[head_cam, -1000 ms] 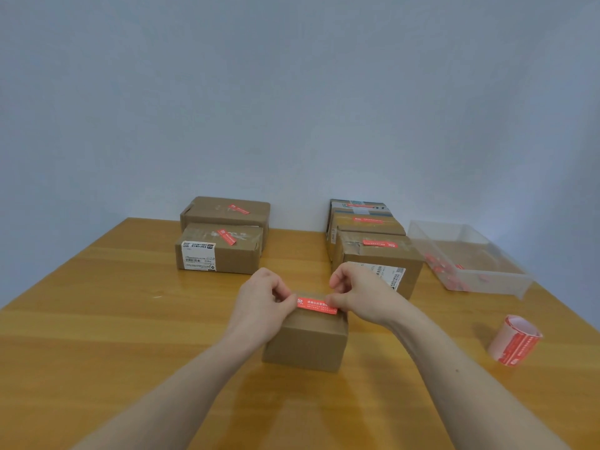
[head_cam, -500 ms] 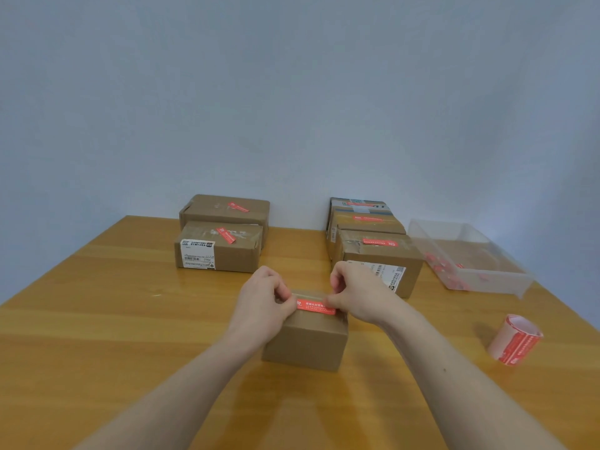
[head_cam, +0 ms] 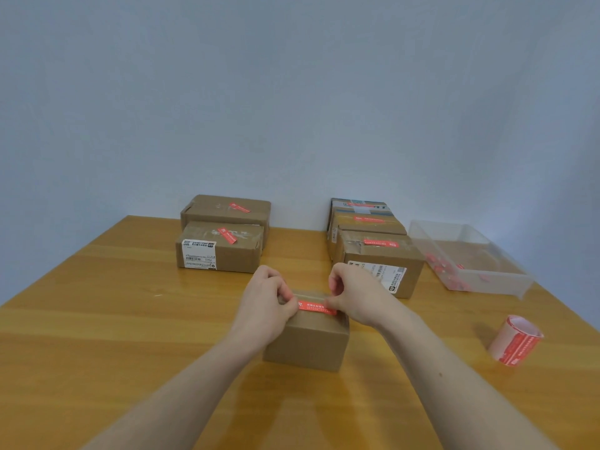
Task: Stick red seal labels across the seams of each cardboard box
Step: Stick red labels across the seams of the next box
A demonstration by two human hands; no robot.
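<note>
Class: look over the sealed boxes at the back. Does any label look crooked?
Yes. The labels on the two left boxes lie slanted, while those on the right boxes run about straight. The front right box has torn tape.

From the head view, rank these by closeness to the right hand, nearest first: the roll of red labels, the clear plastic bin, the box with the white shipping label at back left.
Measured from the right hand:
1. Roll of red labels, on the table to its right, near the edge.
2. Clear plastic bin, farther back on the right.
3. Box with the white shipping label, across at back left.
The bin and that box are close to call.
</note>
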